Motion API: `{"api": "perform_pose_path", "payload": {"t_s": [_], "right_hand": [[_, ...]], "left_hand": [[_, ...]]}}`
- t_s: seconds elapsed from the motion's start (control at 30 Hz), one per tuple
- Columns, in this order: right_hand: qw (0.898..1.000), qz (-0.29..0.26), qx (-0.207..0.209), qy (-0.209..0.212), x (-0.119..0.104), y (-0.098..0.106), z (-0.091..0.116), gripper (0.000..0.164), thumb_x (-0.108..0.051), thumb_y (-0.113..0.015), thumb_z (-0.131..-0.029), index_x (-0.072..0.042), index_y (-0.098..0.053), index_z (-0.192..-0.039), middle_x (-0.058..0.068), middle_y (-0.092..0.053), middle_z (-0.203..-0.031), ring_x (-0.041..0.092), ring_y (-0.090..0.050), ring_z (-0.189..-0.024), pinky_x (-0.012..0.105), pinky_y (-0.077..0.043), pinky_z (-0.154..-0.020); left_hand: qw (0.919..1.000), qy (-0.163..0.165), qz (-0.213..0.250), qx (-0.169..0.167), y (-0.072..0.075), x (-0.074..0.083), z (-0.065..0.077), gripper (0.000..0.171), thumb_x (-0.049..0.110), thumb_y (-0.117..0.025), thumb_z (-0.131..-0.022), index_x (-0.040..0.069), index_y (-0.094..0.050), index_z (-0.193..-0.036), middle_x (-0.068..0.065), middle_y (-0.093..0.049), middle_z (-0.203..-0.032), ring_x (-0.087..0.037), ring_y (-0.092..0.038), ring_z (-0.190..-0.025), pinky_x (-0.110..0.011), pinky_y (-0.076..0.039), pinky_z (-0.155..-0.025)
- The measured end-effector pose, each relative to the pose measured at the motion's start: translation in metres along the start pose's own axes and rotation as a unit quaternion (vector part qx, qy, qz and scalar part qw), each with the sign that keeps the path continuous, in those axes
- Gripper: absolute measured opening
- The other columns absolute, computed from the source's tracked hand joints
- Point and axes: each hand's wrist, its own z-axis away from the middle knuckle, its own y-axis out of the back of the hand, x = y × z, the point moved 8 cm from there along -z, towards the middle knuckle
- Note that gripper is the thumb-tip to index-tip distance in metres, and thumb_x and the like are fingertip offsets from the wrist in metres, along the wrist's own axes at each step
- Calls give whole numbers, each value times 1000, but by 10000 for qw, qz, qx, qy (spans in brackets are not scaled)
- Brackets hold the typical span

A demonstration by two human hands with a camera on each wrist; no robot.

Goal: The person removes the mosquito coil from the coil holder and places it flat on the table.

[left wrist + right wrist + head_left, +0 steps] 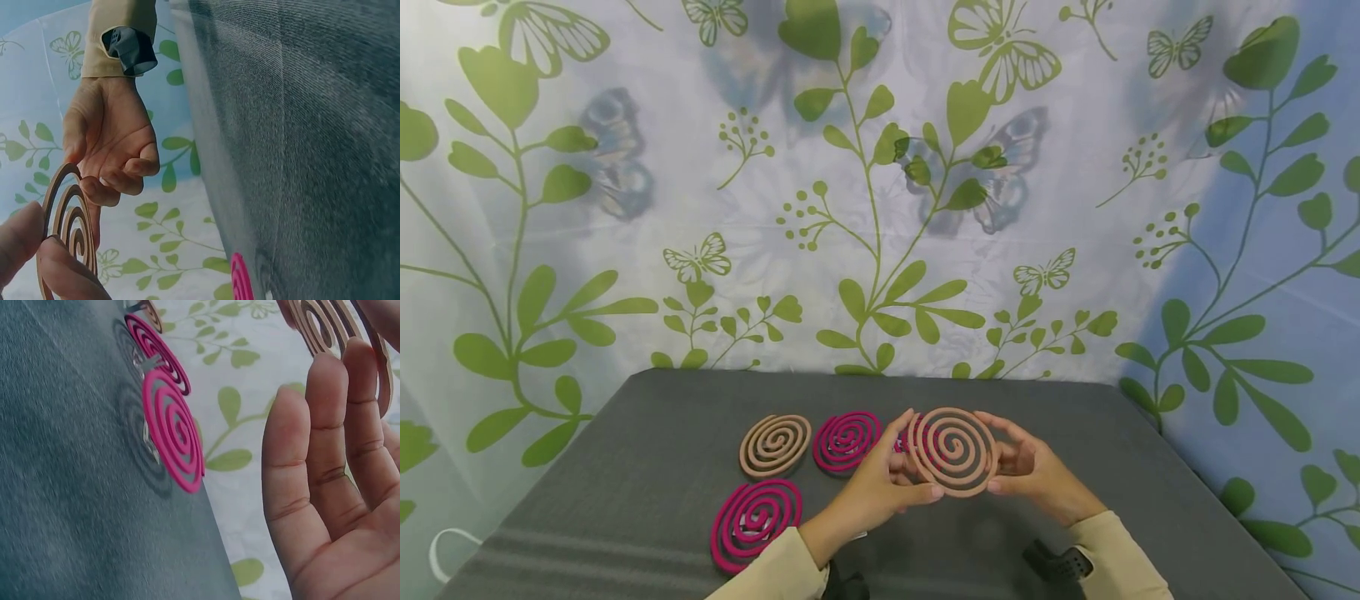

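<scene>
Between my two hands a tan mosquito coil is held up over the table, its flat spiral face toward the head camera. My left hand pinches its left edge between thumb and fingers. On the opposite edge, the thumb and fingers of my right hand grip the rim. Behind the held coil and partly hidden by it is a pink coil. To its left lie another pink coil and a tan coil. Nearer the front left is a third pink coil.
A dark grey cloth covers the table. Small metal stands prop the resting coils, one stand showing in the right wrist view. A leaf-and-butterfly printed curtain hangs behind. At the far left is a white loop.
</scene>
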Motion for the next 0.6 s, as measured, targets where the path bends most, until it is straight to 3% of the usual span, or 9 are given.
{"api": "perform_pose_path", "payload": {"t_s": [0.4,0.6], "right_hand": [[9997,8,217,-90,8,25,10,80,8,-62,-104,-23,-30,-171,2,-75,-127,18,-74,-114,40,-60,-99],[9987,151,448,-190,12,39,18,83,7,-62,-105,-15,-21,-173,3,-74,-133,19,-73,-118,41,-60,-100]], "left_hand": [[9992,29,232,316,-19,-9,-20,107,-1,-83,-93,14,-15,-175,-1,-71,-94,-10,-56,-62,-23,-47,-57],[9980,140,274,556,-28,-17,-31,104,-1,-83,-93,16,-19,-174,-3,-68,-95,-13,-56,-62,-24,-48,-56]]}}
